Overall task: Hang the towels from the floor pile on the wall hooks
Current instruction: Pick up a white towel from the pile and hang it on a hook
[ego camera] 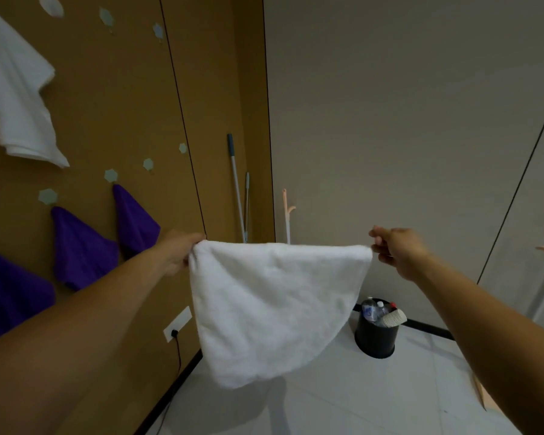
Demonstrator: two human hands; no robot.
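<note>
A white towel (pixel 270 306) hangs stretched between my two hands in the middle of the view, above the floor. My left hand (pixel 178 252) grips its left top corner. My right hand (pixel 396 249) pinches its right top corner. On the brown wall to the left, three purple towels (pixel 79 249) hang from pale hexagonal hooks (pixel 110 175), and a white towel (pixel 16 98) hangs higher up. Bare hooks (pixel 148 164) show further right on the wall. The floor pile is out of view.
A black bin (pixel 376 335) with bottles and a paper cup stands on the white tiled floor in the corner. Two mop handles (pixel 237 186) lean in the corner. A wall socket (pixel 176 324) with a black cable sits low on the brown wall.
</note>
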